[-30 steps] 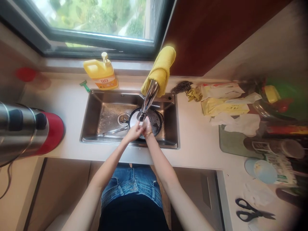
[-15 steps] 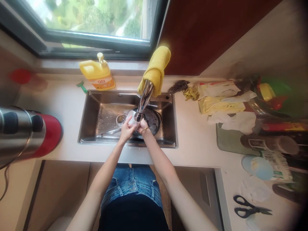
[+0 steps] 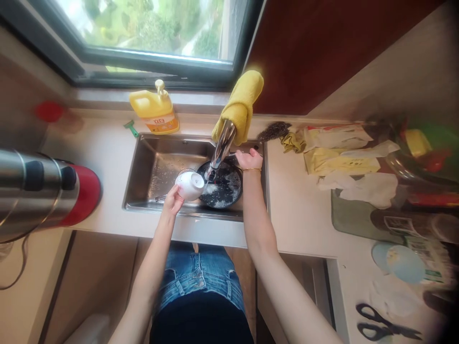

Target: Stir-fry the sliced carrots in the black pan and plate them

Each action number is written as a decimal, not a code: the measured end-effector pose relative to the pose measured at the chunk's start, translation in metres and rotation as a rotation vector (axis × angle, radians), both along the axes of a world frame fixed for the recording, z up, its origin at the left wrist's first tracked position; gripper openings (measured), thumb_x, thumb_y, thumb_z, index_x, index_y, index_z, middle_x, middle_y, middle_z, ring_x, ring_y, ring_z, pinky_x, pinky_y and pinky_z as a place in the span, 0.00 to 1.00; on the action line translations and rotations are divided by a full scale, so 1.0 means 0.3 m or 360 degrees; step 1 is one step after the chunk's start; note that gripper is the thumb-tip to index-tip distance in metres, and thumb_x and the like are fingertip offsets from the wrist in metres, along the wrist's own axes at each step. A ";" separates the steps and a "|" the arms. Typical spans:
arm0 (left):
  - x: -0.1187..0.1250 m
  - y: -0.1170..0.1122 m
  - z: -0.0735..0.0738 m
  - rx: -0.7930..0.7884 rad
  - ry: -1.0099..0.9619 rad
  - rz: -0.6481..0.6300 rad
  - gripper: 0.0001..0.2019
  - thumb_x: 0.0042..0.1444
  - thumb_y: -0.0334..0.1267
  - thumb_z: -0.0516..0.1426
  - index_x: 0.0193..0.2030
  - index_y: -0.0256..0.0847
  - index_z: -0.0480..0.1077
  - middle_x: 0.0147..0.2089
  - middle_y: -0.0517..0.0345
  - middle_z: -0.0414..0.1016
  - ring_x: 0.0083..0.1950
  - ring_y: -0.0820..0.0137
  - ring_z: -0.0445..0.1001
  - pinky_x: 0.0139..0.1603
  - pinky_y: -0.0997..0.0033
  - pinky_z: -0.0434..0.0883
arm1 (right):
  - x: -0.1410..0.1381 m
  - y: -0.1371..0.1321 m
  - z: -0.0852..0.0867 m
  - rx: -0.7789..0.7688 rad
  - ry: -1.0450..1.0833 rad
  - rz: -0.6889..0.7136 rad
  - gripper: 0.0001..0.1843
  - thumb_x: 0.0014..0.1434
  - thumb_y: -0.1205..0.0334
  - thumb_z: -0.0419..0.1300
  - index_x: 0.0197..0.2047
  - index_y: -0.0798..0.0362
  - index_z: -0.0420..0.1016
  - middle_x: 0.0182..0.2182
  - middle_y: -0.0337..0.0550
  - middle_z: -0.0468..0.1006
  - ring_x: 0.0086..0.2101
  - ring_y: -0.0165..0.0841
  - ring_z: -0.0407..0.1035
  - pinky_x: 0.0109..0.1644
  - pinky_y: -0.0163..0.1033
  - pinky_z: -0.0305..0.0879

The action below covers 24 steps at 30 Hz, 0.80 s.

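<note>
My left hand point(image 3: 173, 200) grips the rim of a small white bowl point(image 3: 191, 185), tilted with its base turned up and to the right. My right hand point(image 3: 249, 159) is at the faucet handle point(image 3: 233, 154), its fingers curled and partly hidden. From the chrome faucet point(image 3: 222, 147), a little water appears to fall beside the bowl. Below lies a round black pan point(image 3: 225, 186), wet and with whitish foam or water in it, inside the steel sink point(image 3: 163, 153). The bowl covers part of the drain and the pan's handle.
A yellow towel point(image 3: 244, 102) wraps the faucet's upper part. Behind the sink stand a yellow detergent jug point(image 3: 158, 112) and a green peeler-like tool point(image 3: 131, 128). A scouring pad point(image 3: 274, 130), packets point(image 3: 340, 157) and scissors point(image 3: 385, 325) lie on the right; a red-and-steel appliance point(image 3: 82, 193) stands left.
My right hand has left the bowl and moved up and right to the faucet handle. My left hand has shifted left and down, turning the bowl so its base shows.
</note>
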<state>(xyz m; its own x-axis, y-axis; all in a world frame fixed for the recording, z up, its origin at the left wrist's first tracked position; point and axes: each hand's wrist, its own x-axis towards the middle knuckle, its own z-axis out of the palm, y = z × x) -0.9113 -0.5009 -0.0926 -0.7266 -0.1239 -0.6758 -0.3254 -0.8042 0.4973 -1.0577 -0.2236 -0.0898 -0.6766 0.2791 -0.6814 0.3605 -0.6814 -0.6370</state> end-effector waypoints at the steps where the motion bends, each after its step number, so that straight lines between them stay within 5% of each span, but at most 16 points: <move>1: 0.005 -0.011 0.008 0.0050 -0.0050 0.0054 0.12 0.60 0.25 0.52 0.47 0.35 0.74 0.36 0.54 0.81 0.39 0.72 0.79 0.51 0.72 0.71 | 0.022 -0.014 0.003 -0.0026 0.0007 0.0011 0.14 0.66 0.66 0.45 0.40 0.57 0.72 0.33 0.44 0.78 0.41 0.28 0.73 0.47 0.42 0.68; 5: 0.025 -0.048 0.033 0.0205 -0.0190 0.0248 0.15 0.64 0.26 0.47 0.52 0.36 0.72 0.33 0.56 0.82 0.38 0.72 0.80 0.51 0.70 0.72 | 0.235 -0.153 -0.027 0.0169 -0.0027 0.0147 0.03 0.57 0.67 0.60 0.35 0.56 0.74 0.27 0.41 0.79 0.34 0.29 0.74 0.43 0.37 0.69; 6: 0.029 -0.055 0.037 0.0228 -0.0214 0.0285 0.15 0.65 0.26 0.47 0.52 0.36 0.72 0.32 0.56 0.81 0.36 0.73 0.80 0.50 0.71 0.73 | 0.300 -0.203 -0.036 0.0235 -0.0080 0.0201 0.04 0.54 0.66 0.64 0.32 0.58 0.74 0.24 0.41 0.78 0.31 0.30 0.73 0.41 0.36 0.70; 8: 0.040 -0.065 0.042 0.0261 -0.0263 0.0310 0.15 0.66 0.27 0.46 0.51 0.36 0.71 0.30 0.57 0.81 0.33 0.74 0.80 0.47 0.72 0.73 | 0.416 -0.306 -0.043 0.0394 -0.0279 0.0656 0.13 0.54 0.56 0.65 0.29 0.58 0.74 0.23 0.42 0.77 0.29 0.30 0.72 0.37 0.35 0.70; 11: 0.064 -0.075 0.053 0.0280 -0.0290 0.0195 0.16 0.66 0.27 0.46 0.53 0.36 0.70 0.30 0.57 0.81 0.33 0.74 0.80 0.46 0.73 0.74 | 0.523 -0.440 -0.007 0.0029 -0.0352 0.1073 0.25 0.57 0.40 0.59 0.39 0.55 0.75 0.30 0.44 0.79 0.30 0.33 0.73 0.34 0.40 0.72; 13: 0.086 -0.093 0.067 0.0268 -0.0239 0.0043 0.17 0.66 0.26 0.46 0.56 0.36 0.70 0.33 0.55 0.82 0.35 0.73 0.80 0.46 0.74 0.73 | 0.556 -0.503 0.041 -0.0170 -0.0245 0.1038 0.29 0.55 0.36 0.58 0.45 0.53 0.73 0.36 0.46 0.79 0.34 0.35 0.74 0.35 0.43 0.73; 17: 0.124 -0.185 0.104 0.0267 -0.0064 -0.0255 0.18 0.66 0.28 0.46 0.58 0.38 0.69 0.41 0.52 0.82 0.40 0.72 0.80 0.48 0.74 0.73 | 0.592 -0.586 0.147 0.0008 -0.0045 0.0812 0.25 0.52 0.44 0.65 0.44 0.55 0.71 0.43 0.48 0.76 0.39 0.35 0.71 0.35 0.41 0.74; 21: 0.117 -0.296 0.139 0.0227 -0.0024 -0.0506 0.17 0.66 0.31 0.47 0.59 0.41 0.68 0.44 0.51 0.81 0.40 0.72 0.79 0.48 0.73 0.72 | 0.629 -0.657 0.213 0.0242 -0.0136 0.0720 0.21 0.50 0.48 0.67 0.38 0.57 0.70 0.37 0.45 0.74 0.34 0.33 0.69 0.30 0.38 0.73; 24: 0.099 -0.336 0.170 0.0145 0.0119 -0.0665 0.17 0.65 0.37 0.49 0.59 0.40 0.67 0.49 0.49 0.79 0.50 0.69 0.77 0.52 0.72 0.71 | 0.654 -0.706 0.226 0.0301 0.0023 0.0604 0.25 0.46 0.43 0.69 0.35 0.56 0.70 0.31 0.40 0.72 0.31 0.31 0.68 0.29 0.35 0.71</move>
